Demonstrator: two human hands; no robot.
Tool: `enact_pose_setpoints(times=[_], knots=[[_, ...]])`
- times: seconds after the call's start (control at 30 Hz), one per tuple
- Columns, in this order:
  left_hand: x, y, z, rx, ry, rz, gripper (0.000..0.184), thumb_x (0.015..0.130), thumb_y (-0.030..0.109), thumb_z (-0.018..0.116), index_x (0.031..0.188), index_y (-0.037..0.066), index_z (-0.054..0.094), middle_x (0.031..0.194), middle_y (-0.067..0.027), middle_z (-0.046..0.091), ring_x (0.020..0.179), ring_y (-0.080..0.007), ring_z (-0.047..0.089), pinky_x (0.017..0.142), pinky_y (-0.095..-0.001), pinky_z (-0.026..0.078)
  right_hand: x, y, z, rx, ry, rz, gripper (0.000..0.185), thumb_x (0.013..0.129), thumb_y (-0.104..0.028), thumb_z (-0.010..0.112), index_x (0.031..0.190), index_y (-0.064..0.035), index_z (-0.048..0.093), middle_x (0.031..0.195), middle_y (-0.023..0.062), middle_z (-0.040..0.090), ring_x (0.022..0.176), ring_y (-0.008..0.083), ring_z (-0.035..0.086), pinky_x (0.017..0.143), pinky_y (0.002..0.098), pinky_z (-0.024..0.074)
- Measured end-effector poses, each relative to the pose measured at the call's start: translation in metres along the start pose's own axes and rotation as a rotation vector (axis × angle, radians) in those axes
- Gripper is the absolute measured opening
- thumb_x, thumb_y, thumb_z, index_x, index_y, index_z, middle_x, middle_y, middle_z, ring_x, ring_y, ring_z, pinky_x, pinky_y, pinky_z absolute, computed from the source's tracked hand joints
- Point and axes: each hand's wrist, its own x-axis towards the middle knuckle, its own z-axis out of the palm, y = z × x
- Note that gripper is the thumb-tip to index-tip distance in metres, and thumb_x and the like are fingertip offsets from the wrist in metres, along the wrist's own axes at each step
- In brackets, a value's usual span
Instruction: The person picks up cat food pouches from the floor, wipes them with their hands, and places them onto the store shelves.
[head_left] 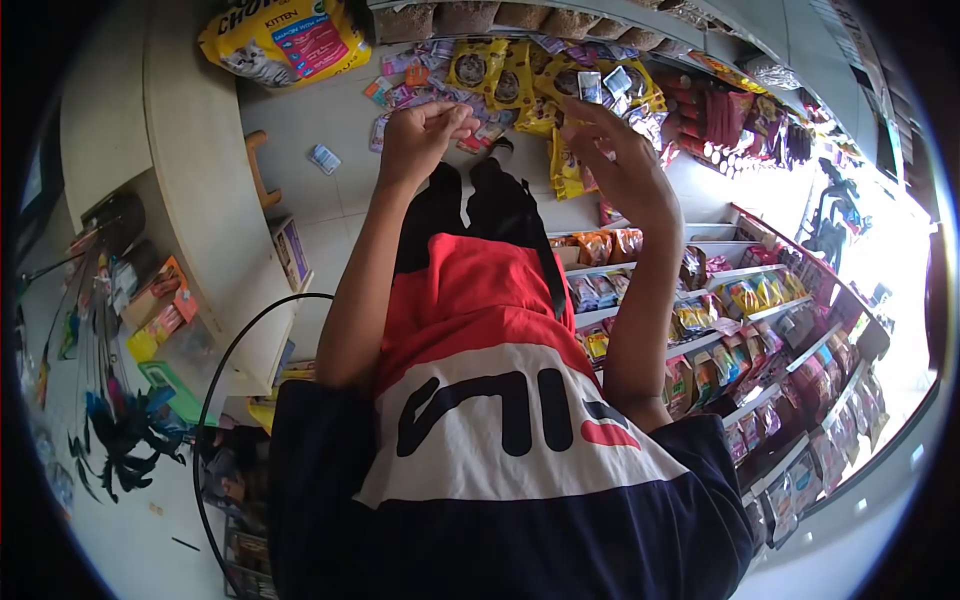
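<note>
My left hand (424, 135) is raised over the floor with its fingers curled in and the thumb against them. Whatever it may hold is hidden. To the right, my right hand (630, 170) is bent at the wrist, with thumb and fingers apart and nothing visible between them. Beyond both hands lies a pile of yellow bags (512, 80) and small purple-and-orange packets (405, 92). Two small blue-and-white packets, a left one (590, 87) and a right one (618, 82), show just past my right fingertips.
One blue-and-white packet (325, 158) lies alone on the tiled floor. A large yellow kitten food bag (285, 45) stands upper left, by a pale cabinet (195, 200). Tiered shelves (740, 270) of packets fill the right side. A black cable (205, 400) curves at left.
</note>
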Motion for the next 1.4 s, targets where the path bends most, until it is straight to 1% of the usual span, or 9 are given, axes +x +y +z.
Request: enact_pose_setpoints(times=[0.43, 0.63, 0.77, 0.9, 0.97, 1.1, 1.2, 1.3, 1.4], knots=[[-0.021, 0.040, -0.007, -0.156, 0.364, 0.178, 0.033, 0.091, 0.030, 0.069, 0.087, -0.002, 0.067, 0.089, -0.0143, 0.074, 0.081, -0.0175, 0.072, 0.085, -0.0281, 0.055, -0.014, -0.018, -0.013, -0.062, -0.072, -0.018, 0.043, 0.096, -0.023, 0.062, 0.135, -0.0064, 0.054, 0.105, 0.0145, 0.071, 0.099, 0.0212, 0.068, 0.086, 0.0344, 0.0522], [0.006, 0.140, -0.126, -0.662, 0.657, 0.579, 0.038, 0.103, 0.036, 0.045, 0.108, 0.001, 0.059, 0.113, -0.0213, 0.066, 0.106, -0.0337, 0.065, 0.103, -0.0474, 0.048, -0.034, 0.009, -0.049, 0.021, -0.026, -0.132, 0.043, 0.097, -0.026, 0.062, 0.135, -0.0079, 0.055, 0.113, 0.0161, 0.069, 0.102, 0.0213, 0.068, 0.084, 0.0343, 0.0525], [-0.042, 0.240, -0.122, -0.391, 0.665, 0.775, 0.045, 0.101, 0.026, 0.042, 0.135, -0.004, 0.044, 0.138, -0.0261, 0.048, 0.128, -0.0415, 0.048, 0.111, -0.0539, 0.040, -0.049, 0.011, -0.084, -0.095, 0.084, -0.136, 0.042, 0.097, -0.024, 0.062, 0.134, -0.0081, 0.055, 0.118, 0.0146, 0.068, 0.102, 0.0205, 0.068, 0.084, 0.0335, 0.0524], [-0.092, 0.305, -0.189, -0.225, 0.728, 0.998, 0.038, 0.102, 0.020, 0.037, 0.126, -0.007, 0.051, 0.120, -0.0283, 0.060, 0.111, -0.0387, 0.061, 0.105, -0.0488, 0.048, -0.090, 0.006, -0.115, 0.078, 0.131, -0.103, 0.045, 0.094, -0.031, 0.063, 0.130, -0.0050, 0.058, 0.117, 0.0172, 0.067, 0.105, 0.0264, 0.067, 0.092, 0.0357, 0.0486], [-0.134, 0.325, -0.236, -0.030, 0.877, 0.853, 0.038, 0.102, 0.019, 0.040, 0.126, -0.007, 0.053, 0.122, -0.0252, 0.061, 0.112, -0.0343, 0.062, 0.104, -0.0444, 0.049, -0.112, 0.026, -0.125, 0.062, 0.183, -0.135, 0.044, 0.095, -0.029, 0.063, 0.132, -0.0060, 0.057, 0.118, 0.0150, 0.067, 0.104, 0.0241, 0.067, 0.089, 0.0348, 0.0498], [-0.243, 0.250, -0.155, 0.654, 1.051, 0.977, 0.036, 0.101, 0.030, 0.051, 0.120, 0.002, 0.064, 0.118, -0.0104, 0.067, 0.107, -0.0211, 0.065, 0.093, -0.0318, 0.051, -0.143, 0.060, -0.136, 0.107, 0.224, -0.150, 0.040, 0.097, -0.024, 0.062, 0.134, -0.0075, 0.056, 0.119, 0.0104, 0.068, 0.100, 0.0192, 0.067, 0.084, 0.0328, 0.0522], [-0.267, 0.162, -0.092, 0.671, 0.921, 0.799, 0.030, 0.099, 0.034, 0.056, 0.104, 0.007, 0.068, 0.101, -0.0023, 0.064, 0.081, -0.0097, 0.059, 0.072, -0.0246, 0.048, -0.143, 0.096, -0.127, 0.290, 0.179, -0.089, 0.040, 0.098, -0.023, 0.060, 0.134, -0.0063, 0.056, 0.118, 0.0104, 0.067, 0.101, 0.0181, 0.066, 0.084, 0.0322, 0.0521], [-0.249, 0.132, -0.040, 0.468, 0.749, 0.462, 0.031, 0.095, 0.030, 0.064, 0.116, 0.007, 0.061, 0.105, -0.0013, 0.063, 0.089, -0.0090, 0.060, 0.077, -0.0231, 0.048, -0.132, 0.092, -0.121, 0.367, 0.163, -0.097, 0.041, 0.097, -0.024, 0.061, 0.132, -0.0036, 0.056, 0.115, 0.0126, 0.068, 0.101, 0.0183, 0.066, 0.086, 0.0322, 0.0515], [-0.203, 0.142, -0.009, 0.503, 0.527, 0.575, 0.033, 0.094, 0.022, 0.066, 0.121, 0.006, 0.057, 0.105, -0.0013, 0.063, 0.092, -0.0083, 0.060, 0.079, -0.0226, 0.049, -0.117, 0.072, -0.118, 0.318, 0.099, -0.125, 0.045, 0.096, -0.029, 0.063, 0.129, 0.0001, 0.056, 0.109, 0.0169, 0.069, 0.099, 0.0201, 0.067, 0.087, 0.0331, 0.0509]])
